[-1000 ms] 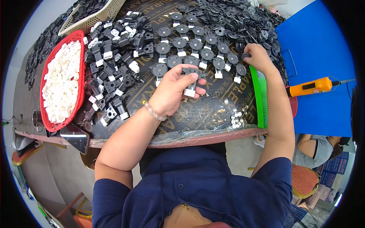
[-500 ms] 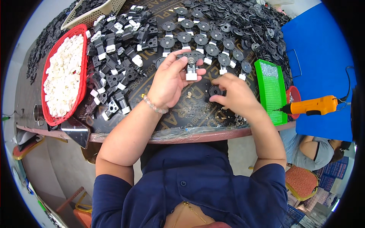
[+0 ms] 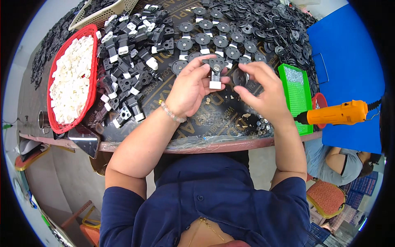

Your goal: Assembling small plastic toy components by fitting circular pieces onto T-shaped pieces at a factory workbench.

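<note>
My left hand (image 3: 193, 84) is closed round a black plastic bracket (image 3: 216, 66) with a white block-shaped end cap (image 3: 215, 85) pointing toward me. A small round metal piece sits in the middle of the bracket. Just to its right, my right hand (image 3: 265, 88) grips a black round disc (image 3: 240, 77), slightly blurred, between thumb and fingers. The disc is apart from the bracket. Beyond my hands stand several similar brackets with discs on them, such as this disc-topped bracket (image 3: 202, 39).
Loose black brackets with white caps (image 3: 123, 49) are heaped at left, beside a red basket (image 3: 94, 61) of white caps. Black discs (image 3: 284, 29) pile up far right. A green tray (image 3: 309, 94), orange electric screwdriver (image 3: 339, 114) and small metal parts (image 3: 262, 125) lie at right.
My right hand has lifted the black disc off the table and brought it up beside the bracket. The left hand has shifted slightly right with the bracket.
</note>
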The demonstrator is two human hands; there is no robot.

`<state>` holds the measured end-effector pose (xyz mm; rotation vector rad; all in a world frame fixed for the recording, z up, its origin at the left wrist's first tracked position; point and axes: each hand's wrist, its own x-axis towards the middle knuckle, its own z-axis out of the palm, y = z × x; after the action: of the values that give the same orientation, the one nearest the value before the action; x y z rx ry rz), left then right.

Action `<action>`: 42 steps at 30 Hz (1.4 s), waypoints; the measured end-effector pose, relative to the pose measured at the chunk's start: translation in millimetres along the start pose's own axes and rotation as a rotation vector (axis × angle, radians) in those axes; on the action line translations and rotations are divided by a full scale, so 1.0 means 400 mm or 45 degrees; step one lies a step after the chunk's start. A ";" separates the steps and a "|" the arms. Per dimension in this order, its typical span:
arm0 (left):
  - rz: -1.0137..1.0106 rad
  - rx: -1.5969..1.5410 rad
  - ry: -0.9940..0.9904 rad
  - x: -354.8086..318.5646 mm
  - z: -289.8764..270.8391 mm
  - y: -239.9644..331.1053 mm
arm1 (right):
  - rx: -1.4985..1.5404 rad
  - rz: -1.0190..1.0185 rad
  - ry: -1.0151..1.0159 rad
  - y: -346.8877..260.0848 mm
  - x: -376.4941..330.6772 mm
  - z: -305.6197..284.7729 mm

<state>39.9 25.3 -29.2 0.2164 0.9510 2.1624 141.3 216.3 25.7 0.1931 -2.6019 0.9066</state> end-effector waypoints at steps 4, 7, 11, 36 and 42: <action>-0.029 -0.002 -0.085 -0.001 -0.003 -0.019 | -0.108 -0.166 0.058 -0.015 0.041 0.035; -0.022 -0.029 -0.117 -0.001 -0.007 -0.028 | -0.165 -0.172 0.009 -0.016 0.060 0.053; -0.044 0.002 -0.113 0.000 -0.016 -0.026 | -0.192 -0.165 -0.127 -0.015 0.072 0.044; 0.500 2.812 0.570 -0.037 -0.124 0.198 | -0.367 -0.076 -0.045 0.107 0.017 0.029; 0.927 2.023 0.650 -0.028 -0.076 0.208 | -0.480 0.150 -0.425 0.082 -0.074 -0.065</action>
<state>-12.6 -36.6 8.3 0.8557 3.0794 1.4201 168.1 258.1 14.1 0.0952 -3.0627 0.4300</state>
